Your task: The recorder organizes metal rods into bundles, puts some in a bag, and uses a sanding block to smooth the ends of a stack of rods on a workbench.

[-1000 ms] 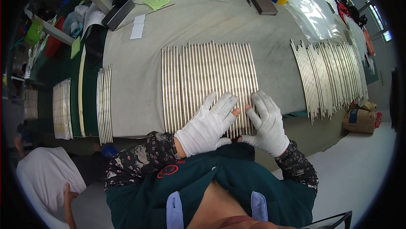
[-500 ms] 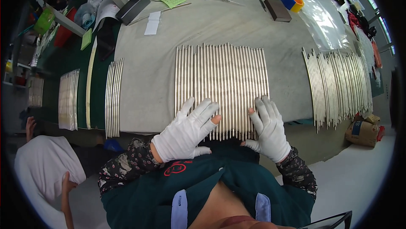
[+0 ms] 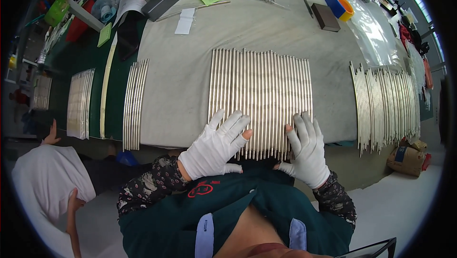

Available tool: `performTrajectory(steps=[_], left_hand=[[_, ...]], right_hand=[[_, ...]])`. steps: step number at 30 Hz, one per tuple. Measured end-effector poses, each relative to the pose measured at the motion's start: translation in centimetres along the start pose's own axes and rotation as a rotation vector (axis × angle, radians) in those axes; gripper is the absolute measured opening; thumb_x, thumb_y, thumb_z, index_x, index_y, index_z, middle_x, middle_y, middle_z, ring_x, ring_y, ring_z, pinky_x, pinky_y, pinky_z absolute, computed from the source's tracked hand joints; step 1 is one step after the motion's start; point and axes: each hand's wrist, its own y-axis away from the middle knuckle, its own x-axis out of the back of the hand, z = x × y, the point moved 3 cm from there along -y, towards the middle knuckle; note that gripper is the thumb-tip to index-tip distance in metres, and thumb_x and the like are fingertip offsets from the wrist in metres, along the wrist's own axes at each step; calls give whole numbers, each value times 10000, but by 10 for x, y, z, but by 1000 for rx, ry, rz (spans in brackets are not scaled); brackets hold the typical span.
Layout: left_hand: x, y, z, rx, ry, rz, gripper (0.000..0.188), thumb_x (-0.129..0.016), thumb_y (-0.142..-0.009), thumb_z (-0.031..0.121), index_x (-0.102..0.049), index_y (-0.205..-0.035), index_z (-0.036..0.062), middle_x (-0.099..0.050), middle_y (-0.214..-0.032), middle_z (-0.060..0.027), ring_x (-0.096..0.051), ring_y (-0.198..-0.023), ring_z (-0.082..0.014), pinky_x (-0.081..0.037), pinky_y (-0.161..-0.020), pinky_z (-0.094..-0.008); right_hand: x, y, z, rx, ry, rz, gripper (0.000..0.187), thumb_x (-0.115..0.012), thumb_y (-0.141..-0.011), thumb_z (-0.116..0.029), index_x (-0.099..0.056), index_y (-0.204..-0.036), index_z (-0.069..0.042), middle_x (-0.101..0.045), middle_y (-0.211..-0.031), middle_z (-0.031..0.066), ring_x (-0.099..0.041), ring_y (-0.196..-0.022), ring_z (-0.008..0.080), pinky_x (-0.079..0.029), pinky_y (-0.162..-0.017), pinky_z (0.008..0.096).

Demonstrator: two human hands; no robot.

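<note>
A row of slim metal rods (image 3: 261, 86) lies side by side on the grey cloth-covered table in front of me. My left hand (image 3: 216, 141), in a white glove with bare thumb and index tips, rests spread on the near left part of the row. On the near right part lies my right hand (image 3: 304, 148), gloved alike, its fingers stretched out flat. Neither hand grips a rod. The rods' near ends show between the hands, close to the table's front edge, and their far ends are slightly uneven. Some near ends are hidden under my hands.
A narrow group of rods (image 3: 135, 105) lies at left, beside a long pale strip (image 3: 108, 86) and a wrapped bundle (image 3: 80, 104). A larger rod pile (image 3: 386, 108) is at right. Farther back are a brown block (image 3: 326, 17), a tape dispenser (image 3: 338, 3) and plastic bags (image 3: 376, 34). A person (image 3: 50, 182) stands at left.
The view has shifted, so the table's things appear a little farther right. My hands stay spread on the rods with almost the same pose. At left, the other person's raised hand has moved.
</note>
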Motion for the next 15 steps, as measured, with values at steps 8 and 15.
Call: performTrajectory(steps=[8,15], left_hand=[[1,-18,8,-39,35,-39,910,-773,-635,378,-340,-1348,13,-345,-1408,-231,-329,-1319,-382,-238,-1091,-530],[-6,-34,13,-117,81,-38,901,-774,-642,365,-347,-1337,-19,-342,-1404,-237,-327,-1313,-396,-231,-1102,-516]], right_hand=[[-3,0,3,18,75,-4,903,-608,-672,-635,-383,-1330,-58,-367,-1346,233,-345,-1256,460,-311,-1008,585],[0,3,13,40,51,28,881,-582,-690,-644,-383,-1333,-75,-372,-1343,228,-369,-1244,449,-327,-1012,562]])
